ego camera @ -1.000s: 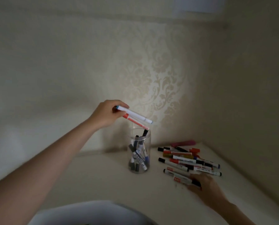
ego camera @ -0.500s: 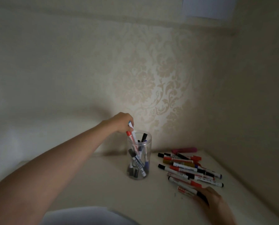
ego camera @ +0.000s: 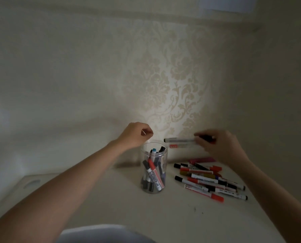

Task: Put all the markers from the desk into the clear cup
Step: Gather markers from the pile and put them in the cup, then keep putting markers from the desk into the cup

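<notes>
The clear cup stands on the pale desk with several markers leaning inside it. My left hand hovers just above and left of the cup's rim, fingers curled loosely, holding nothing. To the right of the cup, my right hand is raised above the desk and grips two markers that point left toward the cup, one black-capped and one red below it. A pile of loose markers, red, black and others, lies on the desk right of the cup.
Patterned wallpaper walls meet in a corner right behind the cup and pile. A round hole sits in the desk at far left. A pale rounded object fills the bottom edge near me.
My left hand dropped its two markers into the cup and lifted off empty. My right hand picked two markers from the pile and raised them toward the cup.
</notes>
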`<state>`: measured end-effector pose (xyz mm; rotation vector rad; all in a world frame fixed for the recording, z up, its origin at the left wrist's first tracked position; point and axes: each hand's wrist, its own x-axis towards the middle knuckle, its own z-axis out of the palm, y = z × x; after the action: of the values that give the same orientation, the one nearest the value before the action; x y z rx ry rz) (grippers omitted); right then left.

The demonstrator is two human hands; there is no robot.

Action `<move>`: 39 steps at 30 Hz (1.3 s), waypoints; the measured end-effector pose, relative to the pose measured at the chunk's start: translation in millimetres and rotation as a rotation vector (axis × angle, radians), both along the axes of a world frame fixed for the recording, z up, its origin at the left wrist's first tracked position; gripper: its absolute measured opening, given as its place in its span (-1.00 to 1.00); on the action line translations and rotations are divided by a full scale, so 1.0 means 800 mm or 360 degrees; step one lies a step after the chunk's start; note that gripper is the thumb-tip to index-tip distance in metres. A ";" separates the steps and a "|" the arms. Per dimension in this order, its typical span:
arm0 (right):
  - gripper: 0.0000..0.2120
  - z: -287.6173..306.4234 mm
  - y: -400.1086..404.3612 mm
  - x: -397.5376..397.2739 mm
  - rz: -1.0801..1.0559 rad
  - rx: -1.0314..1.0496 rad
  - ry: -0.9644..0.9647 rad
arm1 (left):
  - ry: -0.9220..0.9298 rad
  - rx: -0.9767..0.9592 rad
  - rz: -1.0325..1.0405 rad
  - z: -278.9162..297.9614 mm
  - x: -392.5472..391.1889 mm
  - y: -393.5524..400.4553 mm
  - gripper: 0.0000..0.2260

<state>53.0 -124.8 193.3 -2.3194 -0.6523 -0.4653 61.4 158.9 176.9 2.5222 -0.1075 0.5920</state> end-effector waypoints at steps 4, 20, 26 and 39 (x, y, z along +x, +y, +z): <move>-0.78 0.039 0.062 0.024 0.0023 -0.0104 -0.0132 | 0.0020 -0.0139 0.0018 -0.016 -0.017 0.025 -0.91; -0.60 -0.036 0.162 0.068 0.0164 -0.0665 0.0031 | 0.0096 -0.0276 -0.0098 -0.050 -0.050 0.031 -0.86; -0.60 -0.062 0.102 0.076 0.0124 -0.0427 0.0025 | -0.0037 -0.0156 -0.0148 -0.037 -0.041 -0.013 -0.85; -0.66 -0.241 -0.096 0.053 -0.0318 -0.0491 0.0436 | 0.0649 0.0419 -0.0521 -0.164 0.020 -0.172 -0.46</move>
<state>95.0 -201.5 0.8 -2.6914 -0.3812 -0.1342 77.4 21.5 45.4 2.7375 -0.4610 -0.0751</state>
